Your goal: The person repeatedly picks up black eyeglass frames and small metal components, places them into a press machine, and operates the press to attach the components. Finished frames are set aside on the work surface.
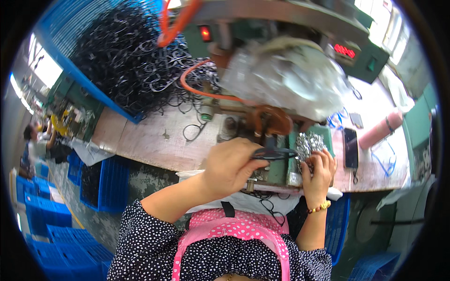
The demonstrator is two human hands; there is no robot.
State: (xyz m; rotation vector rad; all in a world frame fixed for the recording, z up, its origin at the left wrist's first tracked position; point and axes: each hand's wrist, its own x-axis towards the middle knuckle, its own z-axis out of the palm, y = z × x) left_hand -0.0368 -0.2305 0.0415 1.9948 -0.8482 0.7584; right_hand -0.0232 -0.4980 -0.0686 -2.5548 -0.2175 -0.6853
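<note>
Because it looks thin and springy, the dark metal clip (274, 152) should weigh little yet bend easily, so its looped end is the safest hold. The left hand (229, 166) pinches it over the green fixture (281, 164); the right hand (319, 174) is curled around small shiny metal pieces (310, 143).

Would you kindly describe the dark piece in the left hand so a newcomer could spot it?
Start at the green machine mid-bench. Before it, the left hand pinches a thin dark looped metal piece. Unlike the heaped pieces in the blue crate, it is single and held level.
</note>
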